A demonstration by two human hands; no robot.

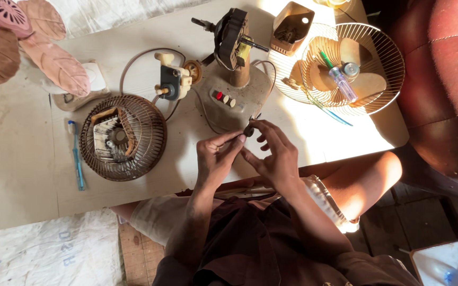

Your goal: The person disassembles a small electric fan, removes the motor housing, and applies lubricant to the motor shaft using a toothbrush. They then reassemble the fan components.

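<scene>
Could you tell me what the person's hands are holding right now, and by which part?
Both hands, left and right, pinch a small dark part between their fingertips; what kind of part it is cannot be told.

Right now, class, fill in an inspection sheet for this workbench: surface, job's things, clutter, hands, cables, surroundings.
Surface: pale board, partly sunlit.
Job's things: small dark part pinched between both hands; stripped fan base with motor.
Clutter: dark grille holding a motor piece; white grille holding blades and screwdriver; toothbrush; tan cover.
Hands: left hand and right hand touching the part.
Cables: grey cord looping beside the base.
Surroundings: white sheet, red seat.
</scene>
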